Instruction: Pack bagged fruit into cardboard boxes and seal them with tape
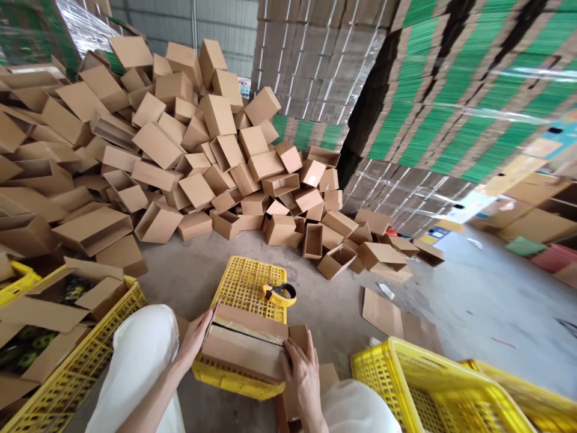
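Note:
Between my hands a cardboard box (246, 346) rests on an upturned yellow crate (252, 275), its two long top flaps nearly meeting at a dark gap. My left hand (196, 337) holds the box's left end, with the fingers partly hidden behind the edge. At the right end my right hand (300, 364) presses its fingers on the box and a raised end flap. A yellow tape dispenser (282, 294) lies on the crate just beyond the box.
A large heap of cardboard boxes (196, 189) fills the area ahead. Yellow crates stand at left (76, 367) and right (406, 373), the left one holding open boxes. Flattened cardboard (401, 319) lies on the floor. Tall wrapped cardboard stacks (451, 90) rise behind.

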{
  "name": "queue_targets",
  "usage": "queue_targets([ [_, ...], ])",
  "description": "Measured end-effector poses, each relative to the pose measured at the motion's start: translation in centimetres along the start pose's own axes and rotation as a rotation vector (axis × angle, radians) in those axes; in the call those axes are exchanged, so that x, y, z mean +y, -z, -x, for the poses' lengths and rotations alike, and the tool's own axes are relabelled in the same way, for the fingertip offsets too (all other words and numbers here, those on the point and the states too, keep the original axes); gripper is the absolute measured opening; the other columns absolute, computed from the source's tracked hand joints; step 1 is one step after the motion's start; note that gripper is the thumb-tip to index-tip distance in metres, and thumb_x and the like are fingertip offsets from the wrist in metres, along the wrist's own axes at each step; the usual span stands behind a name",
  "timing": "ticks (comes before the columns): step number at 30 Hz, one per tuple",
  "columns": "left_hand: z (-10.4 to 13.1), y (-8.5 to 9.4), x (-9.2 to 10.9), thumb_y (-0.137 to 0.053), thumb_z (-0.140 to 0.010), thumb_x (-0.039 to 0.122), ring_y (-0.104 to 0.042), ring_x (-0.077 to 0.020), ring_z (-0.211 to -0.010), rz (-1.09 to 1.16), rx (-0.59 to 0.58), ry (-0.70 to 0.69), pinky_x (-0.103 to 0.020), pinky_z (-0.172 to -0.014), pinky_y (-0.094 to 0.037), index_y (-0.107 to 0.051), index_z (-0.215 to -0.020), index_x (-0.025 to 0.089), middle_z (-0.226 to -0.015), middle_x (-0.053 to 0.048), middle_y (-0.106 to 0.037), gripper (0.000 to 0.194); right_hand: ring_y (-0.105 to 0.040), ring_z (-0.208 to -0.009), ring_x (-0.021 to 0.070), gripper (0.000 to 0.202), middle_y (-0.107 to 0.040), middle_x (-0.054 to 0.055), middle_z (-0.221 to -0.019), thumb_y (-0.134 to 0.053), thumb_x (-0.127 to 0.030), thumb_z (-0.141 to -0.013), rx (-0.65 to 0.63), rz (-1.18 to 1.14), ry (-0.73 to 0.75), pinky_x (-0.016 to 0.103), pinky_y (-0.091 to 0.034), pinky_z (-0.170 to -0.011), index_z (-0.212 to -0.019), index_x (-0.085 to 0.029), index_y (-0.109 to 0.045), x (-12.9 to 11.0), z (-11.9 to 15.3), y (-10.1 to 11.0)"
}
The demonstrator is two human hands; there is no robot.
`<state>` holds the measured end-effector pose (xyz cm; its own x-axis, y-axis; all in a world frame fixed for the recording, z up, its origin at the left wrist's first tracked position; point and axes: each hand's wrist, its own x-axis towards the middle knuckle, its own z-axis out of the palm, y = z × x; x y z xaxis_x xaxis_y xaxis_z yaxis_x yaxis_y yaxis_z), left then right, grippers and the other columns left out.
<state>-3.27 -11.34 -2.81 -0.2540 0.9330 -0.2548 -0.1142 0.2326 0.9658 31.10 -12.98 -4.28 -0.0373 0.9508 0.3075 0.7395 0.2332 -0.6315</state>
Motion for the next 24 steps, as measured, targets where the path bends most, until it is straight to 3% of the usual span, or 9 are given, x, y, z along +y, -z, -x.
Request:
queue_targets([
  [5,0.0,0.3,-0.1,-0.07,-0.082,0.074,-0.059,-0.0342,-0.145,0.031,-0.05,-0.03,-0.041,-0.121,-0.05,-0.074,-0.137,0.015,-0.148,-0.013,-0.069,0.08,-0.052,-0.15,0.0392,0.057,-0.05,0.016,-0.165,-0.059,-0.054,-0.099,0.208,-0.187,-0.171,0.058,-0.05,-0.121,-0.143,-0.019,-0.069,-0.3,-0.4,-1.3],
  [7,-0.5,0.5,-0.7,-0.068,-0.085,0.072,-0.058,-0.0337,-0.147,-0.019,-0.042,-0.042,-0.041,-0.123,-0.048,-0.072,-0.14,0.015,-0.15,-0.014,-0.067,0.079,-0.055,-0.147,0.0366,0.064,-0.053,0.016,-0.163,-0.057,-0.055,-0.102,0.146,-0.244,-0.175,0.053,-0.051,-0.12,-0.155,-0.019,-0.058,-0.4,-0.2,-1.5],
  [11,-2.4,0.6,-3.6,-0.054,-0.095,0.067,-0.058,-0.0309,-0.147,-0.24,-0.065,-0.178,-0.043,-0.126,-0.044,-0.071,-0.14,0.017,-0.15,-0.012,-0.068,0.069,-0.048,-0.154,0.0287,0.066,-0.048,0.008,-0.168,-0.05,-0.047,-0.108,-0.01,-0.178,0.015,0.047,-0.043,-0.127,-0.169,-0.025,-0.036,-0.5,0.8,-2.8],
  [15,-3.0,-0.7,-7.6,-0.051,-0.101,0.055,-0.048,-0.0316,-0.154,-0.659,-0.068,-0.423,-0.048,-0.127,-0.042,-0.062,-0.152,0.021,-0.168,-0.013,-0.05,0.062,-0.041,-0.157,0.033,0.063,-0.043,0.012,-0.17,-0.049,-0.043,-0.11,-0.082,0.15,0.273,0.057,-0.04,-0.128,-0.168,-0.023,-0.036,0.3,2.1,-5.7],
  [19,-1.8,-2.5,-9.8,-0.052,-0.102,0.048,-0.03,-0.0417,-0.162,-1.02,0.005,-0.569,-0.064,-0.124,-0.039,-0.05,-0.161,0.018,-0.177,-0.019,-0.028,0.066,-0.037,-0.158,0.0392,0.07,-0.037,0.019,-0.171,-0.054,-0.044,-0.108,-0.069,0.345,0.327,0.063,-0.042,-0.125,-0.169,-0.016,-0.034,0.8,2.7,-8.2],
  [22,-1.2,-2.6,-9.5,-0.057,-0.1,0.049,-0.024,-0.0437,-0.164,-1.01,-0.02,-0.552,-0.07,-0.125,-0.032,-0.046,-0.164,0.017,-0.177,-0.02,-0.024,0.073,-0.037,-0.159,0.0374,0.06,-0.04,0.015,-0.17,-0.051,-0.037,-0.109,-0.059,0.301,0.313,0.063,-0.042,-0.125,-0.165,-0.02,-0.043,0.5,2.3,-8.3],
  [24,-1.4,-1.9,-8.6,-0.06,-0.097,0.05,-0.026,-0.0399,-0.164,-0.84,-0.073,-0.498,-0.063,-0.129,-0.03,-0.044,-0.165,0.017,-0.177,-0.018,-0.027,0.077,-0.037,-0.159,0.0339,0.053,-0.041,0.013,-0.171,-0.044,-0.027,-0.108,-0.024,0.21,0.284,0.06,-0.043,-0.125,-0.162,-0.023,-0.049,0.2,1.7,-7.2],
])
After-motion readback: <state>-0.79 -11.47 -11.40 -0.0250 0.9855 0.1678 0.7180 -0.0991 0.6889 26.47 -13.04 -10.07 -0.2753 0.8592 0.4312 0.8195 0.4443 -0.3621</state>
